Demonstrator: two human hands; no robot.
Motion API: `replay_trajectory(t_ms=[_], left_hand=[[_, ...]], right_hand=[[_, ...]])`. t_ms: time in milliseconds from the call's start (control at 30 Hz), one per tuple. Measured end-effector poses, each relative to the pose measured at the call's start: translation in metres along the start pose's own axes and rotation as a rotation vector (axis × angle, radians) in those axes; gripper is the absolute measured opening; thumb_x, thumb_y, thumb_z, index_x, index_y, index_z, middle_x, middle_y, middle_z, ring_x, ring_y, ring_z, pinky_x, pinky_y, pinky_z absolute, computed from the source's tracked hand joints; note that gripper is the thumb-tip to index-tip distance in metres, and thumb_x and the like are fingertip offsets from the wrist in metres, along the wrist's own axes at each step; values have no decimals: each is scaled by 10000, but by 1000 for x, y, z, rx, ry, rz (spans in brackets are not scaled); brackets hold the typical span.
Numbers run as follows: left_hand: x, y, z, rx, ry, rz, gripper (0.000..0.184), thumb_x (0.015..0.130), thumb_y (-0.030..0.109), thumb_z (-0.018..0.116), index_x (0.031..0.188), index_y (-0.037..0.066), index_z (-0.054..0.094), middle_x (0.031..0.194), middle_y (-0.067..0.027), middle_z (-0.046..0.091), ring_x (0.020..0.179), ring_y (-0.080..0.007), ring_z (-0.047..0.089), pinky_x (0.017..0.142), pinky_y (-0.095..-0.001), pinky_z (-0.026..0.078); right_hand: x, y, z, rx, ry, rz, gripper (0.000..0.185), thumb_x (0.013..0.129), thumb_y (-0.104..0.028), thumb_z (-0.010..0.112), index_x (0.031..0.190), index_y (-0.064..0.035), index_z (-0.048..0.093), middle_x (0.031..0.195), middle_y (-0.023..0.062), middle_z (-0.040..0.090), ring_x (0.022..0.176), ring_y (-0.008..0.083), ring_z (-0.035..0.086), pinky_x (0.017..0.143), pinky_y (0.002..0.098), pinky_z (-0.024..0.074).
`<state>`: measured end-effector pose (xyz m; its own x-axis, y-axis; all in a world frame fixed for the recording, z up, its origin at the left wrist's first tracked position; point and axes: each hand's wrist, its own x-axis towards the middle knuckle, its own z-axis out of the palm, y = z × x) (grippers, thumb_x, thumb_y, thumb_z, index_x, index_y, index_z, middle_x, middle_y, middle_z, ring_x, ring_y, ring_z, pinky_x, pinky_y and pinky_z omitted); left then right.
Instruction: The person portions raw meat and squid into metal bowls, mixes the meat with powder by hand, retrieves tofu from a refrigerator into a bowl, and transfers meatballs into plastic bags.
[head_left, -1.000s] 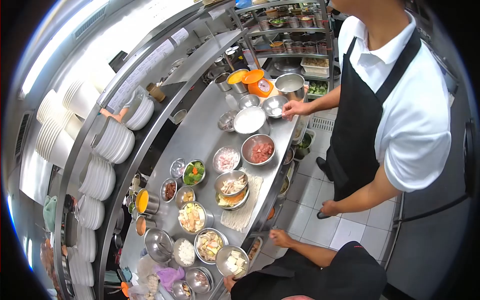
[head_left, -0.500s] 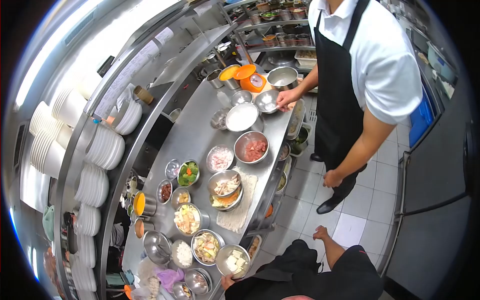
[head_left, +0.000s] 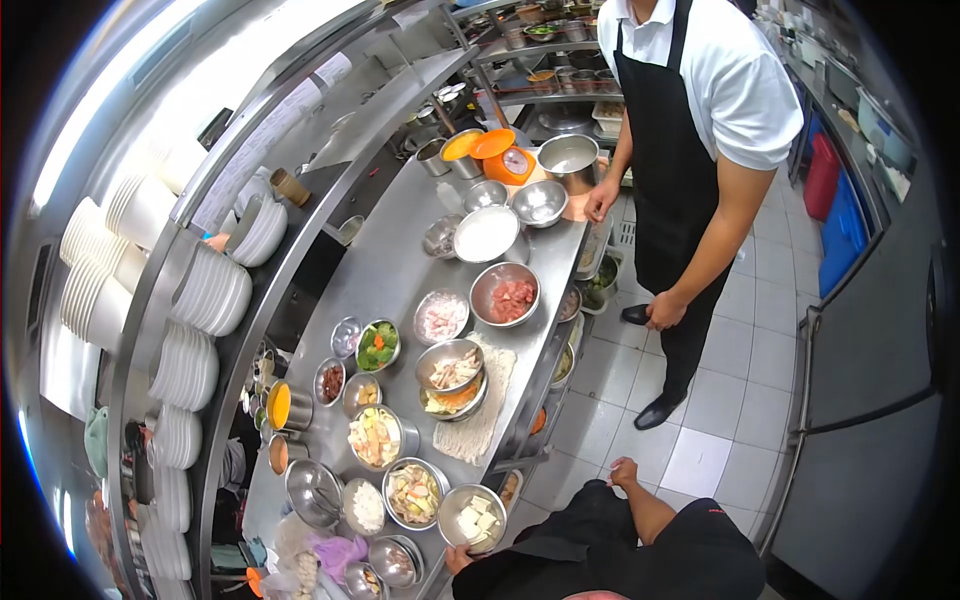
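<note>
My left hand (head_left: 459, 558) grips the lower rim of a steel bowl (head_left: 480, 548) of pale white cubes (head_left: 479, 518) at the front end of the steel counter. Over the tiled floor, my right hand (head_left: 623, 471) hangs with its fingers loosely bent and nothing in it. Beside the gripped bowl stands a bowl of mixed sliced vegetables (head_left: 414, 493). A smaller bowl of white crumbly food (head_left: 364, 506) is just left of that.
A co-worker in a black apron (head_left: 665, 150) stands beyond the counter (head_left: 385, 235). Along it are a bowl of raw meat (head_left: 512, 300), an orange scale (head_left: 512, 165) and a folded cloth (head_left: 487, 410). Stacked plates (head_left: 212, 290) line the left shelf; a steel fridge (head_left: 860, 480) is right.
The co-worker's hand has let go of a metal bowl near the scale, and the co-worker has shifted slightly left. My right hand has moved a little left. My left hand stays at the bowl.
</note>
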<state>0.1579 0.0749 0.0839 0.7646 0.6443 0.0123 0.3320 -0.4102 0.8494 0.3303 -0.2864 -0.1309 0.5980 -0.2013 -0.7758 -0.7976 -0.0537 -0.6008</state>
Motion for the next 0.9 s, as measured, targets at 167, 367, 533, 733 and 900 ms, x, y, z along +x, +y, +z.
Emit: replay_trajectory(t_ms=[167, 367, 533, 733, 900], left_hand=[[-2, -32, -1, 324, 34, 511, 254, 697, 62, 517, 942, -1, 536, 834, -140, 559, 487, -275, 594, 353, -316, 488], [-6, 59, 11, -370, 95, -501, 292, 702, 84, 488, 974, -18, 522, 795, -159, 575, 437, -255, 570, 352, -291, 482], [-7, 66, 16, -159, -12, -46, 351, 707, 81, 469, 1041, -21, 513, 808, -179, 608, 419, -236, 568, 335, -286, 467], [-3, 65, 18, -67, -36, 69, 359, 720, 74, 455, 1068, -12, 484, 715, -184, 596, 366, -232, 537, 316, -283, 440], [2, 117, 15, -498, 43, -603, 344, 731, 74, 440, 1063, -14, 467, 623, -169, 570, 353, -219, 529, 302, -279, 419]], right_hand=[[28, 7, -6, -562, 198, -481, 200, 570, -70, 726, 746, -69, 632, 738, 93, 647, 665, 196, 655, 604, 319, 539], [13, -23, -33, -415, 40, -176, 162, 563, -121, 721, 701, -98, 641, 716, 82, 660, 701, 206, 658, 659, 293, 533], [6, -30, -40, -179, -25, 13, 129, 592, -161, 712, 688, -91, 664, 733, 101, 674, 720, 228, 666, 702, 310, 537], [4, -15, -25, -653, 144, -252, 92, 638, -140, 682, 686, -63, 663, 684, 123, 667, 674, 198, 667, 644, 391, 548], [-13, -30, -14, -223, -17, -225, 47, 661, -49, 615, 696, -43, 645, 637, 115, 647, 550, 207, 639, 498, 347, 527]])
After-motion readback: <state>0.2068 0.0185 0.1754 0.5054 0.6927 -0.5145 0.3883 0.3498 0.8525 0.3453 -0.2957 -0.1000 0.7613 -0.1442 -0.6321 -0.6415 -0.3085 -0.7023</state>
